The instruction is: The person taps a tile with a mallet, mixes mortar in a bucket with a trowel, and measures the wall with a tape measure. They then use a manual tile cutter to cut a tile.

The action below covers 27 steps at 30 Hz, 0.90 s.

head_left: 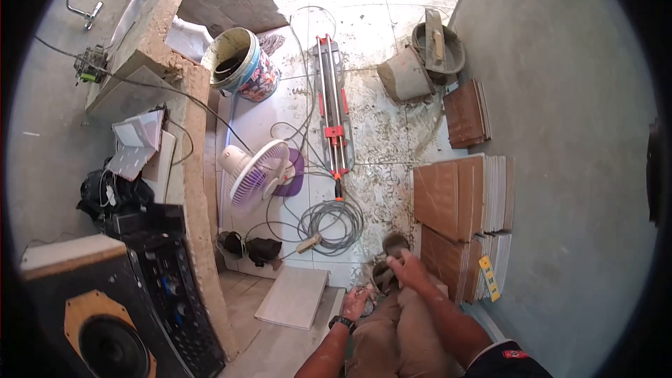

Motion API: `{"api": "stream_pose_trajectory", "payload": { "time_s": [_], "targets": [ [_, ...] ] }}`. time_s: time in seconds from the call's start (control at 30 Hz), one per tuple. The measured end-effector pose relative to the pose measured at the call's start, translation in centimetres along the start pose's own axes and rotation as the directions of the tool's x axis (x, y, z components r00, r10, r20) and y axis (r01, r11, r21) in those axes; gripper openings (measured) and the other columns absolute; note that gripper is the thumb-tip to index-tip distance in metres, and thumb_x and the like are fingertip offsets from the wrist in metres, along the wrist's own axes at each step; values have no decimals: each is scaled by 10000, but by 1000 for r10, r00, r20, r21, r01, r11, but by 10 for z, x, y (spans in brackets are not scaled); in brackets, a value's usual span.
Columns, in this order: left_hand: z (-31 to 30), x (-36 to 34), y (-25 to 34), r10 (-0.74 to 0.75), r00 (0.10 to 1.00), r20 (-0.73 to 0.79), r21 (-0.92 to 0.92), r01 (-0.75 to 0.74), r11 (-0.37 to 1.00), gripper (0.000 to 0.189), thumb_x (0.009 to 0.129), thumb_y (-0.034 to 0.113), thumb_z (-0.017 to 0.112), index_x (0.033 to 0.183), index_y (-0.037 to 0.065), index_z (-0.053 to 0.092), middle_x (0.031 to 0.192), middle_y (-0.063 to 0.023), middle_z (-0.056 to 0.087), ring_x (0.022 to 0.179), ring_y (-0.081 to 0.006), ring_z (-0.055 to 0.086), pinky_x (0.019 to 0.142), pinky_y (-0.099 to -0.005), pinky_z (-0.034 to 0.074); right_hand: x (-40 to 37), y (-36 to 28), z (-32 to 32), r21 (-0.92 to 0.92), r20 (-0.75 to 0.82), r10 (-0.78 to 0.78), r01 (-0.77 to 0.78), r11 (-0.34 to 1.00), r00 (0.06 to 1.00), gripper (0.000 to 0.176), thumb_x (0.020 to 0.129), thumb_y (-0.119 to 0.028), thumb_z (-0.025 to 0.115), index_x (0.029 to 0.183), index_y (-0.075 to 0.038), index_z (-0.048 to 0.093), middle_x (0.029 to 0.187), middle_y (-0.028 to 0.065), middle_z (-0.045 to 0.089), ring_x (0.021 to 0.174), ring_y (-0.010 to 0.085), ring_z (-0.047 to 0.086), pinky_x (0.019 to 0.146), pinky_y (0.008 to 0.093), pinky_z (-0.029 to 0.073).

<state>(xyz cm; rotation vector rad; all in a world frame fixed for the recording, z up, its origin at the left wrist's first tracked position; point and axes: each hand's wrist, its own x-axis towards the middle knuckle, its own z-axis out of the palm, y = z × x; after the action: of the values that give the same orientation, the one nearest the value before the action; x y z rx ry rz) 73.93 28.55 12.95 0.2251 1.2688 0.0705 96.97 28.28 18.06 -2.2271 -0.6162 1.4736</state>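
Observation:
My left hand (357, 302), below a dark wristwatch (342, 322), is curled beside my left leg, its fingers closed around a small greyish thing too blurred to name. Just above my knees, my right hand (411, 271) has its fingers bent together, and what they hold, if anything, is hidden. Close by it are my dark shoes (396, 243) on the dirty floor. A large pale tile (292, 297) lies to the left of my left hand.
A tile cutter (334, 112) stands ahead on the mud-marked floor, with coiled cable (330, 227) nearer me. Left are a fan (257, 176), a paint bucket (245, 66) and a speaker (105, 322). Stacked tiles (448, 196), a yellow level (489, 278) and mortar buckets (406, 75) line the right.

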Motion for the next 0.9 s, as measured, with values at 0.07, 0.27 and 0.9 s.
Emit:
{"api": "stream_pose_trajectory", "payload": {
  "time_s": [0.07,0.27,0.9],
  "targets": [
    [-24,19,3,227,971,-67,448,-174,877,439,879,230,695,1219,17,516,789,-67,640,616,-133,585,579,-274,485,57,-4,-4,90,27,13,-16,996,1000,585,831,-435,639,1175,33,564,1043,279,640,1007,384,628,850,416,479],
    [-28,84,108,236,943,-236,722,8,692,563,787,320,772,1198,6,552,930,-114,680,769,-163,651,701,-306,519,246,-54,41,-98,-144,-133,120,988,981,621,814,-438,659,1229,2,514,982,239,666,920,404,639,808,462,495],
    [0,310,323,678,729,96,773,-484,411,460,829,316,699,1157,16,581,1053,-225,650,1009,-381,620,838,-405,481,543,-146,93,-578,-229,-380,189,794,896,1074,633,-244,810,1407,152,179,1276,284,370,1150,430,430,956,445,460]
  ]
}}
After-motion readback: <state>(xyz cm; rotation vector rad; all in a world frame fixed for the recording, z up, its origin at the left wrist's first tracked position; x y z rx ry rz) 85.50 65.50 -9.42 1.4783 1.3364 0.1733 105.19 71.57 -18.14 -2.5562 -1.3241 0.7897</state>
